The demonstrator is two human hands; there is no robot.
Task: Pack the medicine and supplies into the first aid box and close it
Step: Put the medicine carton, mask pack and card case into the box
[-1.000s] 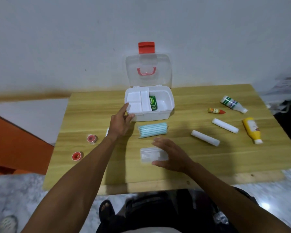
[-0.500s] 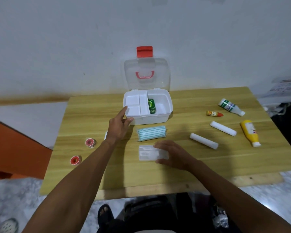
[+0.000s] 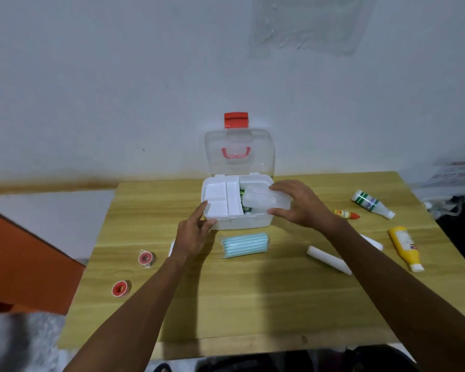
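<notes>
The white first aid box stands open on the wooden table, its clear lid with a red latch upright against the wall. A white tray insert fills its left half; a green item lies in the right half. My right hand holds a clear plastic case over the box's right half. My left hand rests against the box's front left corner, forefinger on the rim. A pack of blue masks lies just in front of the box.
Two red tape rolls lie at the left. At the right lie a white gauze roll, a second one partly behind my arm, a small orange dropper, a white and green bottle and a yellow bottle.
My right hand picked the clear case up from the table in front of the masks and carried it over the box. My left hand stayed at the box's corner.
</notes>
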